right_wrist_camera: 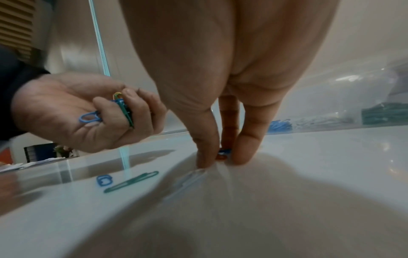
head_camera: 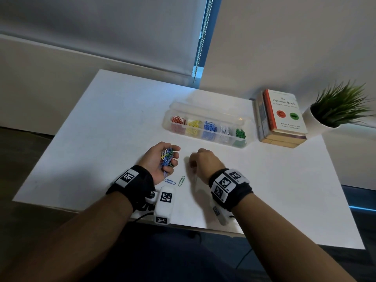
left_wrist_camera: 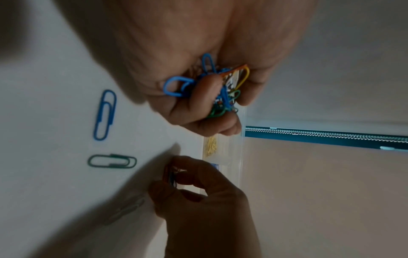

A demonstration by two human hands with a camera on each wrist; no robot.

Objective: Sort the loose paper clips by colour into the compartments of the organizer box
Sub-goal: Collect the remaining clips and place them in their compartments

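Both bare forearms wear black wrist straps [head_camera: 140, 186] carrying white blocks printed with black square code markers [head_camera: 224, 183], and a white camera housing [head_camera: 163, 204] with a black cable hangs under the left wrist.

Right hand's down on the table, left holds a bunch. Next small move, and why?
Probably lift the right hand: its fingertips pinch a few clips, one blue and one red or orange, against the table. Then carry them toward the organizer box, whose compartments are already colour-sorted.

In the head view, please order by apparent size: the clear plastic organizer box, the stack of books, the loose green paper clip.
1. Clear plastic organizer box
2. Stack of books, which looks somewhat smaller
3. Loose green paper clip, by far the smallest
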